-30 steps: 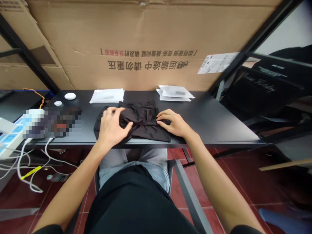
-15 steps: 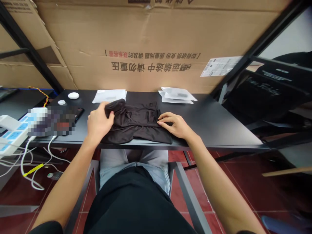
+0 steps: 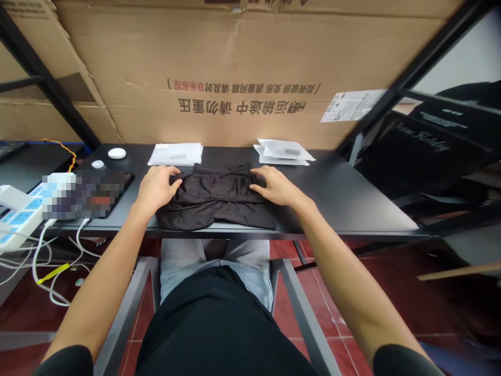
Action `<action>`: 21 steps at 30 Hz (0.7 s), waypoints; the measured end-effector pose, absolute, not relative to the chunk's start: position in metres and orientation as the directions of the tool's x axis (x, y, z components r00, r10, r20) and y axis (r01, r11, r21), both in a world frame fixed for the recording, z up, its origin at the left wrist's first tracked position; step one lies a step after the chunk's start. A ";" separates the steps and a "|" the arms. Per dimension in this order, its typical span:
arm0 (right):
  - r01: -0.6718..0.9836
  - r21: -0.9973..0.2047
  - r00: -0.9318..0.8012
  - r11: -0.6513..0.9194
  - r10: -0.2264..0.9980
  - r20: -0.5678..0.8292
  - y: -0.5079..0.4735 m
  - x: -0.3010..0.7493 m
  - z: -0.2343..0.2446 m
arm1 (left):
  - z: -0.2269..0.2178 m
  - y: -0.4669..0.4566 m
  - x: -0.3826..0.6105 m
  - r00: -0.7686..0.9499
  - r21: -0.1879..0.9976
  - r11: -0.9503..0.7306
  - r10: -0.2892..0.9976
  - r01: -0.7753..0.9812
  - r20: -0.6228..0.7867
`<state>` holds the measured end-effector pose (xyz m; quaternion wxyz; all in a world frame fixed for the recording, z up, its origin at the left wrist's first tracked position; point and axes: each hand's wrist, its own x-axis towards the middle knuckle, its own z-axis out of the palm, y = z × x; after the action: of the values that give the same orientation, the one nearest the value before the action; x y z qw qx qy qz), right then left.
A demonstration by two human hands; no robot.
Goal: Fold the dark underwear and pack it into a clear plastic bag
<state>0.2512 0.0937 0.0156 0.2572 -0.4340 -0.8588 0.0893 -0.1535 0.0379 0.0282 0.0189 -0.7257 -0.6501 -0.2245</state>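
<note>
A dark brown garment (image 3: 216,201) lies folded on the black table (image 3: 344,198) right in front of me. My left hand (image 3: 155,187) grips the garment's left upper edge, thumb over the cloth. At the right upper edge my right hand (image 3: 274,185) has its fingers curled and pressing on the fabric. Both hands sit at the far corners of the garment, which reaches to the table's front edge.
Two stacks of flat white packets lie at the back, one behind the left hand (image 3: 176,154) and one behind the right (image 3: 284,151). A white power strip (image 3: 15,216) with cables is at the left, next to two small white discs (image 3: 116,153). A big cardboard box (image 3: 242,73) walls the back.
My left hand unfolded the bunched left side outward and moved to the far left corner. My right hand slid from the near right part up to the far right corner. The garment lies flatter.
</note>
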 end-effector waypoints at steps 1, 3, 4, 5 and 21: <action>0.710 -0.372 -0.489 0.598 0.799 0.351 0.098 0.250 0.016 | 0.028 0.042 -0.152 0.054 0.258 -0.151 0.936 0.954 0.348; 0.712 -0.382 -0.464 0.588 0.804 0.372 0.102 0.248 0.017 | 0.029 0.046 -0.151 0.045 0.256 -0.149 0.928 0.955 0.371; 0.706 -0.400 -0.435 0.584 0.804 0.406 0.103 0.247 0.018 | 0.031 0.046 -0.152 0.038 0.263 -0.156 0.914 0.952 0.403; 0.692 -0.429 -0.394 0.581 0.802 0.449 0.102 0.247 0.020 | 0.033 0.044 -0.153 0.033 0.275 -0.173 0.893 0.946 0.449; 0.347 -0.455 -0.673 0.820 0.556 0.488 -0.023 0.284 0.013 | 0.006 -0.072 -0.191 0.574 0.196 -0.683 0.709 0.704 0.409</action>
<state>0.2839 -0.0226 0.0127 0.3173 -0.2511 -0.8996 0.1643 -0.1908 -0.0722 0.0064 -0.0057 -0.8872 -0.3981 -0.2331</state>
